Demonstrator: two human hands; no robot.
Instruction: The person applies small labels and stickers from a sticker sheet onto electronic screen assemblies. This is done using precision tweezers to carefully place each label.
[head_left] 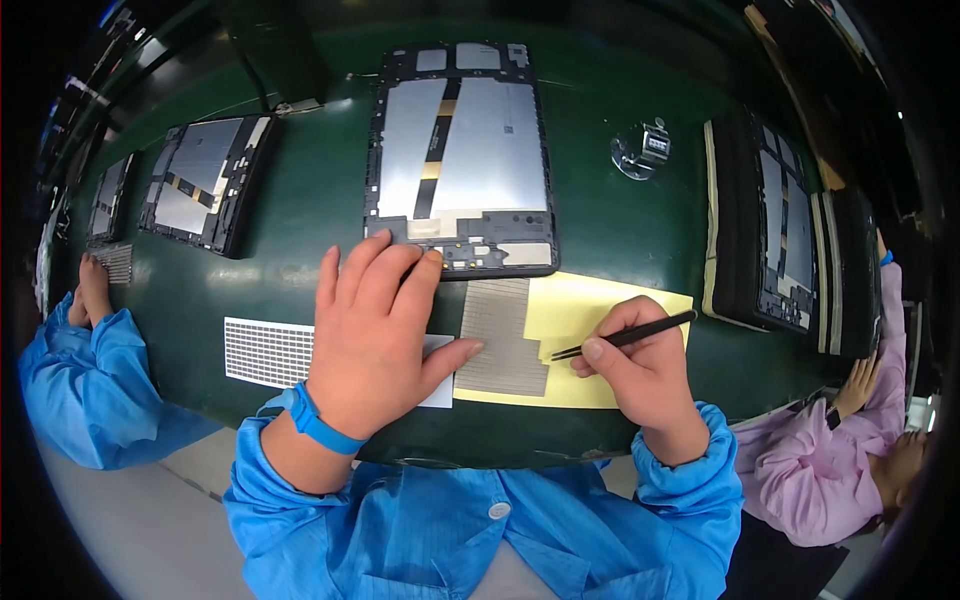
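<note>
- Left hand (368,325), with a bright blue plastic band (328,432) at the wrist: palm down, fingers spread, its grip loose; fingertips rest on the lower edge of the large tablet body.
- Right hand (648,378): its grip is pinched around slim black tweezers (650,330), pointing left; whether the tips hold anything, I cannot tell.
- White sheet with rows of small dark rectangles (268,352): partly under the left hand.
- Grey-brown sheet ruled with fine lines (495,350): by the left thumb, overlapping a pale yellow paper sheet (600,298); the tweezer tips are just beside its right edge.
- Large tablet body, black-framed with a silver metal back and a dark ribbon cable (490,150): flat on the dark green bench (590,235), beyond the sheets.
- Blue sleeve (85,385) at left and pink sleeve (800,470) at right: co-workers.
- Small shiny metal counter (652,145): right of the tablet body.
- Similar silver-backed tablet bodies (205,150): farther left, and at right against dark, cream-edged blocks (735,220).
</note>
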